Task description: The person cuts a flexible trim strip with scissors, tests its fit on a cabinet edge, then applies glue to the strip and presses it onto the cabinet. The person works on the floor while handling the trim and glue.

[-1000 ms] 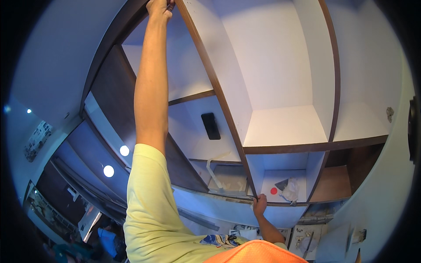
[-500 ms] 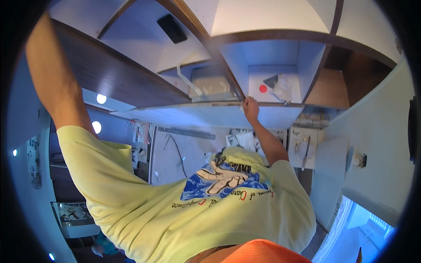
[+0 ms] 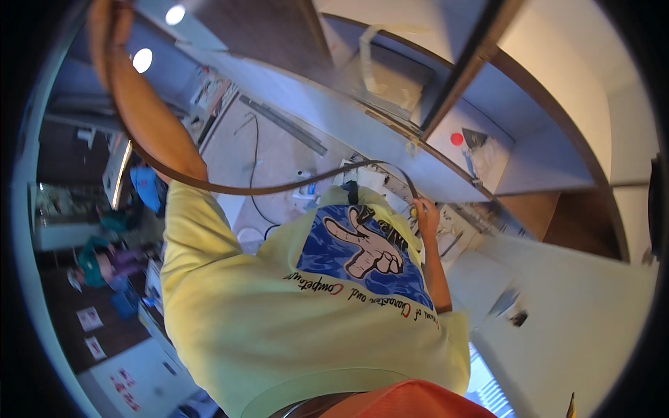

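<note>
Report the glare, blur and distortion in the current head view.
Head view: the round lamps at upper left glare white; the left hand is smeared, its grip unclear; the brown strip is sharper mid-frame; the dark shelf edge at right bows, consistent with fisheye distortion.

yellow shirt point(image 3: 293, 348) | black-and-red lettering point(image 3: 369, 298), upside down | edging blue print point(image 3: 362, 247)

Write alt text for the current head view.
The wearer's left hand, raised, and right hand, lower, hold a long brown strip that curves past their yellow shirt. Open shelving, with a red disc in one compartment, occupies the upper right.
</note>
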{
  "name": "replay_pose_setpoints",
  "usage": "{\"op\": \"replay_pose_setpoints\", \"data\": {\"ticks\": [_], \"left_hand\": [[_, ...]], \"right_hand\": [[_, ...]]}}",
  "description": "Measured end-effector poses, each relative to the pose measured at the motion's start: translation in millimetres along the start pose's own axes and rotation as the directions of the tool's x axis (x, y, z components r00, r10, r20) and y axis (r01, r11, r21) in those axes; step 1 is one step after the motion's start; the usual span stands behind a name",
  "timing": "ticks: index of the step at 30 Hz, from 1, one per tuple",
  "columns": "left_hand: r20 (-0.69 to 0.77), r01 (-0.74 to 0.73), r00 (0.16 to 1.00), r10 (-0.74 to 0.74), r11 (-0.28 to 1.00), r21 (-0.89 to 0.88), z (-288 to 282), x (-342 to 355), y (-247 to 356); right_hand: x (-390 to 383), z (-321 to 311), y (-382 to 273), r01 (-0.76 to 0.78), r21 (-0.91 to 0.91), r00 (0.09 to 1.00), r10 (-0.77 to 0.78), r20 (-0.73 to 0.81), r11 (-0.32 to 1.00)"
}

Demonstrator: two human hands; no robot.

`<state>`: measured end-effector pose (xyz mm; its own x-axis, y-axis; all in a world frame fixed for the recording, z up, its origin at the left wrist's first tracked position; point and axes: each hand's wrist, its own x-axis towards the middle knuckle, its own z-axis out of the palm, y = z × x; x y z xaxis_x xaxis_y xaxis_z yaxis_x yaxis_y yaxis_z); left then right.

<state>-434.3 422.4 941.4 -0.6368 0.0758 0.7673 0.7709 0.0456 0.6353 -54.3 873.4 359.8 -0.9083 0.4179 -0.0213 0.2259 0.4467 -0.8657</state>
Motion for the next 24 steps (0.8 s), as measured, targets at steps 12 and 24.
{"op": "replay_pose_setpoints", "data": {"ticks": [12, 24], "left_hand": [[0.228, 0.402, 0.470, -0.853, 0.437, 0.805, -193, -365, -240], [0.499, 0.545, 0.676, -0.542, 0.824, 0.157, -59, -489, -216]], "right_hand": [[94, -95, -187, 0.366, -0.390, 0.855, -0.140, 0.499, 0.845], [103, 69, -334, 0.618, -0.369, 0.561, -0.061, 0.825, 0.694]]}}
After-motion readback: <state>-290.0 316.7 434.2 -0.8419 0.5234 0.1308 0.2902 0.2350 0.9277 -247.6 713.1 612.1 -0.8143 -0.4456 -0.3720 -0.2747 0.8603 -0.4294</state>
